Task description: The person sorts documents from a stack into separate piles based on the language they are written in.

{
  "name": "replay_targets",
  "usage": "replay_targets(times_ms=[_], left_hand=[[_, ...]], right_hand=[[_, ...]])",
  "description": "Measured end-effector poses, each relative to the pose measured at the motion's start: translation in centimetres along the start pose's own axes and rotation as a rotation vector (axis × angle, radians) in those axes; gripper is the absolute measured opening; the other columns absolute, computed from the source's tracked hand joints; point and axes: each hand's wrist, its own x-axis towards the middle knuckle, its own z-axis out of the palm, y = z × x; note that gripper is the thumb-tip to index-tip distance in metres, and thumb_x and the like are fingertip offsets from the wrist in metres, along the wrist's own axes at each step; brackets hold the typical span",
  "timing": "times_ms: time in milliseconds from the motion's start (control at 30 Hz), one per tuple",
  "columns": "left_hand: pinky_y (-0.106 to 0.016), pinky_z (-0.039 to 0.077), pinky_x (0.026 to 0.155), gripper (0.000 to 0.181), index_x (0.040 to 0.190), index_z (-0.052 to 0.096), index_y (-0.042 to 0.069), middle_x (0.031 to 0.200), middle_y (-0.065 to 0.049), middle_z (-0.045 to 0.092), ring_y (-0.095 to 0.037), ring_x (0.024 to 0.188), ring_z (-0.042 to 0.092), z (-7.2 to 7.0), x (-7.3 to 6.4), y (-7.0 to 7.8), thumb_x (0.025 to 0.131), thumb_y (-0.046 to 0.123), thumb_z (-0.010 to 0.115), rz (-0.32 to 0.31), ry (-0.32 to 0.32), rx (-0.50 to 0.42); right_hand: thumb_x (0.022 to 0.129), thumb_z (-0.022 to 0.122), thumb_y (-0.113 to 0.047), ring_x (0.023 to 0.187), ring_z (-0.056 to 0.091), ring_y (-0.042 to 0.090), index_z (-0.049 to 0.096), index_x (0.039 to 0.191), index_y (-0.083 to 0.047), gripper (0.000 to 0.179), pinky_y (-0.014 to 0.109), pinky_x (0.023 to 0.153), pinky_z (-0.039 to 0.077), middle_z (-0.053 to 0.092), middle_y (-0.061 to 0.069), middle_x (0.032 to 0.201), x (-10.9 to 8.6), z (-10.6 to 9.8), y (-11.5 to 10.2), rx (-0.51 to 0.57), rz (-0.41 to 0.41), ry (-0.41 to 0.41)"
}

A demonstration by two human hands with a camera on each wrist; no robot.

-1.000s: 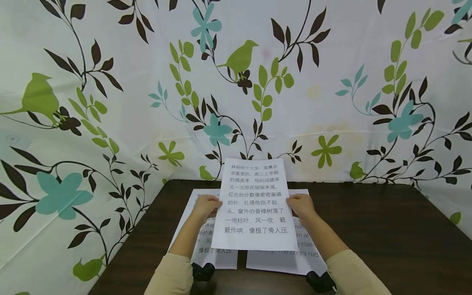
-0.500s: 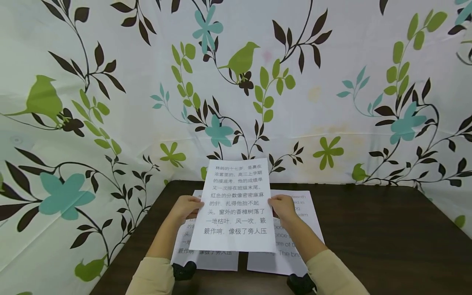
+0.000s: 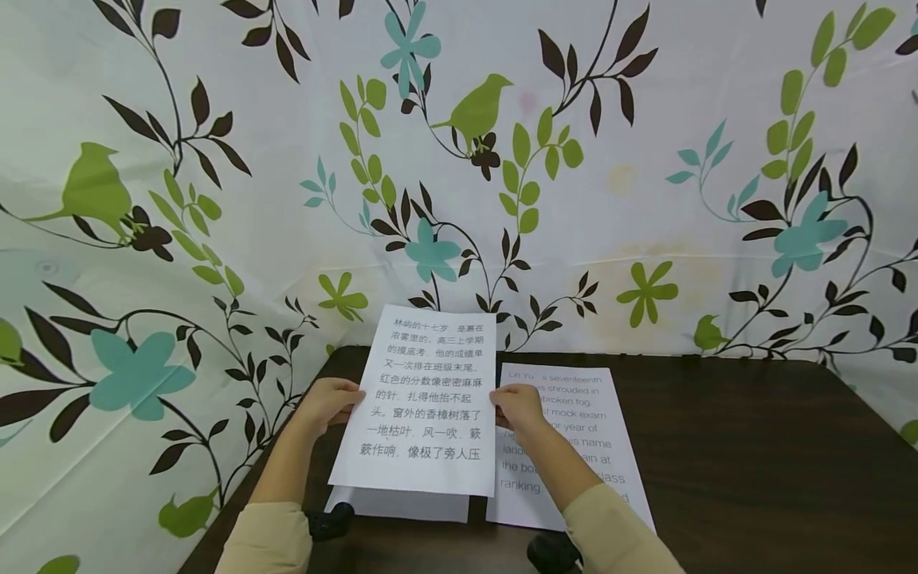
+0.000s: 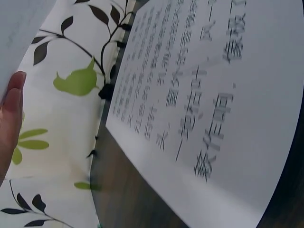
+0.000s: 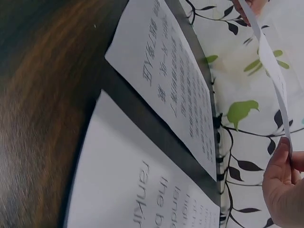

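Both hands hold a white sheet of paper (image 3: 423,399) printed with Chinese characters, raised above the table. My left hand (image 3: 326,405) pinches its left edge and my right hand (image 3: 518,406) pinches the right edge. Beneath it lies a second Chinese-printed sheet (image 4: 199,109), largely covered in the head view. To the right, an English-printed sheet (image 3: 617,446) rests flat, partly behind my right forearm. In the right wrist view the raised paper (image 5: 273,71) appears nearly edge-on, with the right thumb and fingers (image 5: 275,173) gripping it.
The dark wooden table (image 3: 739,454) extends to the right of the sheets. A white curtain (image 3: 574,239) printed with leaves, birds and flowers hangs behind and to the left. A black device (image 3: 552,552) is strapped near each wrist.
Both hands have carried the held sheet leftward, from between the two table sheets to over the left one. More of the English sheet is now uncovered. The head view has shifted slightly.
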Motion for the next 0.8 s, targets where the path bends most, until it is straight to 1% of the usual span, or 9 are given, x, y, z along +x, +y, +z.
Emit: replay_targets(times_ms=[100,233,433,600,733,800], left_hand=[[-0.031,0.049,0.058,0.023,0.098,0.054,-0.01,0.08,-0.013,0.059,-0.019,0.064,0.058,-0.5,0.0,-0.3,0.081,0.005,0.055,-0.001,-0.002,0.026],[-0.03,0.049,0.057,0.023,0.098,0.053,-0.011,0.078,-0.012,0.059,-0.018,0.063,0.057,-1.0,-0.1,-0.7,0.081,0.005,0.054,-0.004,0.003,0.033],[-0.029,0.049,0.057,0.025,0.101,0.052,-0.011,0.08,-0.013,0.058,-0.019,0.064,0.057,-1.5,-0.2,-1.5,0.082,0.005,0.053,-0.032,0.017,0.035],[-0.03,0.048,0.057,0.024,0.101,0.053,-0.01,0.081,-0.014,0.058,-0.02,0.065,0.057,-1.4,0.0,-2.6,0.083,0.006,0.053,-0.055,0.031,0.03],[-0.03,0.048,0.055,0.021,0.096,0.054,-0.011,0.078,-0.015,0.058,-0.021,0.063,0.057,-1.1,0.1,-3.2,0.081,0.004,0.053,-0.052,0.056,0.013],[-0.03,0.048,0.054,0.019,0.094,0.055,-0.011,0.077,-0.016,0.058,-0.022,0.063,0.056,-0.8,0.1,-3.5,0.081,0.002,0.053,-0.06,0.069,0.008]], right_hand=[[0.081,0.052,-0.006,0.065,0.054,0.019,0.057,0.097,0.005,0.02,0.026,0.059,0.048,0.054,0.013,0.08,0.0,0.6,0.3,-0.003,-0.006,-0.006],[0.079,0.052,-0.002,0.064,0.053,0.018,0.058,0.094,0.005,0.019,0.026,0.057,0.048,0.053,0.013,0.079,0.0,1.2,0.8,-0.004,-0.01,-0.025],[0.079,0.051,-0.001,0.066,0.053,0.018,0.056,0.099,0.007,0.021,0.025,0.059,0.049,0.054,0.013,0.081,-0.1,1.8,1.5,0.0,0.008,-0.075],[0.079,0.051,0.001,0.064,0.053,0.018,0.055,0.101,0.009,0.024,0.025,0.057,0.05,0.054,0.014,0.08,-0.1,2.3,2.1,0.024,0.014,-0.099],[0.078,0.051,0.003,0.061,0.053,0.017,0.054,0.1,0.01,0.024,0.024,0.055,0.05,0.053,0.014,0.078,-0.2,2.6,2.6,0.037,0.019,-0.093],[0.078,0.051,0.002,0.061,0.053,0.017,0.054,0.101,0.011,0.024,0.024,0.055,0.05,0.053,0.014,0.077,-0.2,2.8,2.8,0.033,0.022,-0.091]])
